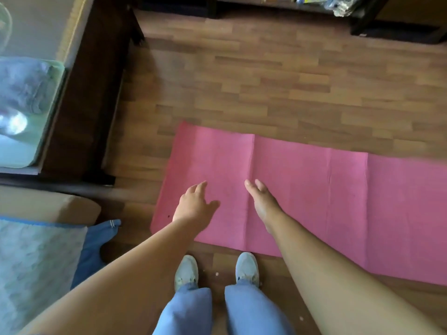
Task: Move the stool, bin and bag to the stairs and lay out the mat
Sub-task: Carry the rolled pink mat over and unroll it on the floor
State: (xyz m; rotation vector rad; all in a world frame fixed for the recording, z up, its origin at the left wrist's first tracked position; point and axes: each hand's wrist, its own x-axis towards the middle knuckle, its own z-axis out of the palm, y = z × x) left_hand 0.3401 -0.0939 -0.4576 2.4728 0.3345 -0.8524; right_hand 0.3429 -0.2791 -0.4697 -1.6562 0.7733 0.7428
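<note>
Looking down, we see the pink mat (314, 189) unrolled flat on the wood floor | left hand (196, 204) above its near-left corner, fingers spread, empty | right hand (262, 201) edge-on over a fold crease, fingers straight and together, empty | whether either touches the mat, we cannot tell | our shoes (246, 267) just short of its near edge

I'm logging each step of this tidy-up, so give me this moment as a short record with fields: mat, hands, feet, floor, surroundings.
mat: pink mat unrolled flat on the floor, fold creases showing, runs out of view at right
left hand: open, empty, over the mat's left end
right hand: open, empty, over the mat
feet: pale shoes on the floor at the mat's near edge
floor: wood planks
surroundings: dark wooden furniture at left
stool, bin, bag: not identifiable
</note>
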